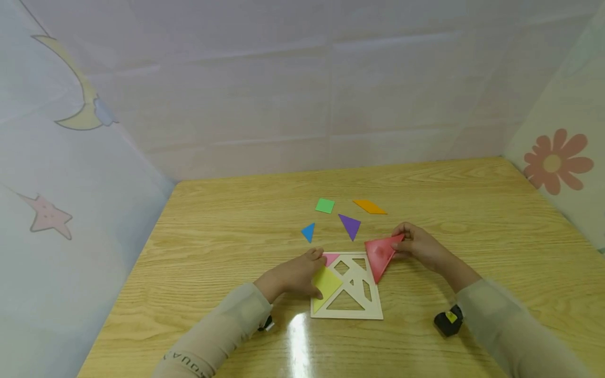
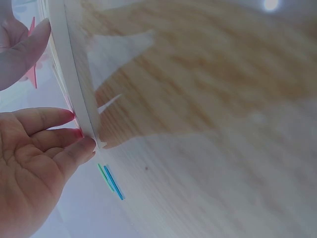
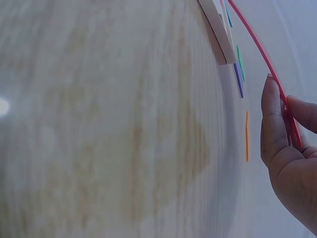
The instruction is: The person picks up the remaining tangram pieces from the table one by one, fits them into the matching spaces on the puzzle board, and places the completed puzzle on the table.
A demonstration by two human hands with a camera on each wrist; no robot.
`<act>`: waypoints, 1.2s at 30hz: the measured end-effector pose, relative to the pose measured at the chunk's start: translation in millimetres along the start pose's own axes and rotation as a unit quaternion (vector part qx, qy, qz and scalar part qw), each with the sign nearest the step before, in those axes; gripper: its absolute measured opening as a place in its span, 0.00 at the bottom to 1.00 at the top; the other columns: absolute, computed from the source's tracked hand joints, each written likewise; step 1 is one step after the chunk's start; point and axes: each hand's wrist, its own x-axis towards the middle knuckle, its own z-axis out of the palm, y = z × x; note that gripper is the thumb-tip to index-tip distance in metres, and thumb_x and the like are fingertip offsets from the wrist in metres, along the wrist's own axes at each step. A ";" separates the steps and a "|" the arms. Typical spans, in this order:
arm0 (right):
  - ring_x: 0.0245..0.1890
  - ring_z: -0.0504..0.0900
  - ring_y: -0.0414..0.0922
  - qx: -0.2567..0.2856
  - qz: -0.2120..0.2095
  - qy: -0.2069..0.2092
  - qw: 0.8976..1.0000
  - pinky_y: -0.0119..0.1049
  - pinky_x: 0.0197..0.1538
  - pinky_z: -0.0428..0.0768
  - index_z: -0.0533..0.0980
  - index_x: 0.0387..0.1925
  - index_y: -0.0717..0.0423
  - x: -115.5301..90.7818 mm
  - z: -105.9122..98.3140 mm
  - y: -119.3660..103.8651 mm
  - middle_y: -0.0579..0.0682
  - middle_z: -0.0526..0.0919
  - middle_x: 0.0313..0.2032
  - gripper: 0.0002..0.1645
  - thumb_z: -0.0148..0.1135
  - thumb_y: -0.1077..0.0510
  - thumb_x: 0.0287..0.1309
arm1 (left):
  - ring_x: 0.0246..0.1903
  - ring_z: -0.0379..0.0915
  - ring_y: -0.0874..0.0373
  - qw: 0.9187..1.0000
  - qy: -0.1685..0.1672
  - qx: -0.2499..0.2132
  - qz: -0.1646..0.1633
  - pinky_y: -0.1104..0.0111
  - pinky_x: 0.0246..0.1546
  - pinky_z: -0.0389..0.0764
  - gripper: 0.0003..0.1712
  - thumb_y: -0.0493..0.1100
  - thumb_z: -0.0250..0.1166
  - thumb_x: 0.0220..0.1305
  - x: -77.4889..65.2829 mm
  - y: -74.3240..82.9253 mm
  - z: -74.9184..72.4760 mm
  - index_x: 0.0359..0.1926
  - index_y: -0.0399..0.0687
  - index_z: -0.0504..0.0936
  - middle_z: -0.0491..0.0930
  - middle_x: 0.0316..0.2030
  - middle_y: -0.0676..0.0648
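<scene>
My right hand [image 1: 420, 247] pinches a large red triangle [image 1: 379, 254] by its outer corner. The piece stands tilted over the upper right edge of a pale tangram board [image 1: 345, 314]. In the right wrist view, the thumb lies on one face of the red triangle [image 3: 265, 54], fingers on the other. My left hand [image 1: 299, 273] rests at the board's left edge, thumb and fingers spread apart. Under it a large yellow triangle [image 1: 329, 283] lies in the board, partly covered, with a pink piece [image 1: 331, 258] above it. The left fingertips [image 2: 69, 116] press against the board's side.
Beyond the board lie a green square [image 1: 325, 205], a blue triangle [image 1: 309, 232], a purple triangle [image 1: 351, 227] and an orange parallelogram [image 1: 371, 206]. A black device [image 1: 448, 322] shows by the right wrist. Printed cloth walls surround the wooden table [image 1: 227, 231].
</scene>
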 end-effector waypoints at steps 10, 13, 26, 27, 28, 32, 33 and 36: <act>0.31 0.75 0.41 0.008 0.000 0.000 1.000 0.40 0.40 0.77 0.56 0.40 0.73 -3.3 6.4 1.6 0.56 0.68 0.32 0.14 0.48 0.72 0.54 | 0.62 0.39 0.48 1.000 -0.003 -0.004 -0.003 0.67 0.59 0.50 0.46 0.51 0.66 0.46 0.7 -0.6 0.7 0.61 0.35 0.56 0.46 0.63 0.38; 0.32 0.76 0.41 0.013 0.002 -0.004 1.000 0.40 0.40 0.77 0.56 0.40 0.74 -3.7 7.4 2.6 0.57 0.68 0.33 0.14 0.48 0.72 0.54 | 0.62 0.39 0.48 1.000 -0.003 -0.005 -0.002 0.67 0.59 0.49 0.46 0.51 0.66 0.46 0.8 -0.6 0.8 0.61 0.35 0.56 0.46 0.63 0.38; 0.31 0.76 0.43 0.024 -0.003 -0.019 1.000 0.40 0.38 0.77 0.57 0.39 0.72 -5.5 13.2 4.1 0.55 0.69 0.31 0.13 0.48 0.71 0.54 | 0.62 0.38 0.48 1.000 -0.005 -0.005 -0.001 0.67 0.59 0.49 0.46 0.51 0.66 0.46 1.0 -1.6 1.2 0.61 0.35 0.56 0.45 0.63 0.38; 0.31 0.76 0.43 0.026 -0.004 -0.020 0.999 0.40 0.37 0.77 0.57 0.39 0.72 -5.5 13.6 4.3 0.55 0.69 0.31 0.13 0.48 0.71 0.54 | 0.62 0.38 0.48 1.000 -0.005 -0.006 -0.001 0.67 0.59 0.49 0.46 0.51 0.66 0.46 0.9 -1.5 1.1 0.61 0.35 0.56 0.45 0.63 0.38; 0.31 0.76 0.43 0.028 -0.004 -0.021 0.999 0.40 0.37 0.77 0.57 0.39 0.72 -5.6 14.1 4.5 0.55 0.69 0.31 0.13 0.48 0.71 0.54 | 0.62 0.38 0.48 1.000 -0.005 -0.006 -0.002 0.67 0.59 0.49 0.46 0.51 0.66 0.46 0.8 -1.4 0.9 0.61 0.35 0.56 0.45 0.63 0.39; 0.31 0.77 0.43 0.034 -0.004 -0.026 0.999 0.41 0.38 0.77 0.57 0.38 0.71 -6.5 15.7 4.2 0.55 0.70 0.31 0.12 0.48 0.72 0.54 | 0.62 0.39 0.48 1.000 -0.004 -0.006 -0.001 0.67 0.59 0.49 0.46 0.51 0.66 0.46 0.8 -1.7 1.0 0.61 0.35 0.56 0.46 0.63 0.39; 0.31 0.77 0.43 0.035 -0.004 -0.027 0.999 0.41 0.38 0.77 0.57 0.38 0.70 -6.9 16.2 3.7 0.55 0.70 0.31 0.12 0.48 0.72 0.54 | 0.62 0.39 0.48 1.000 -0.003 -0.005 0.000 0.67 0.59 0.49 0.46 0.51 0.66 0.46 0.9 -1.8 1.0 0.61 0.35 0.56 0.46 0.63 0.38; 0.31 0.77 0.44 0.037 -0.003 -0.032 0.999 0.42 0.38 0.77 0.57 0.38 0.70 -7.7 17.1 2.7 0.55 0.70 0.31 0.11 0.48 0.72 0.54 | 0.62 0.39 0.48 1.000 -0.003 -0.002 0.002 0.67 0.59 0.49 0.46 0.52 0.66 0.46 0.8 -1.9 1.0 0.61 0.35 0.56 0.46 0.63 0.38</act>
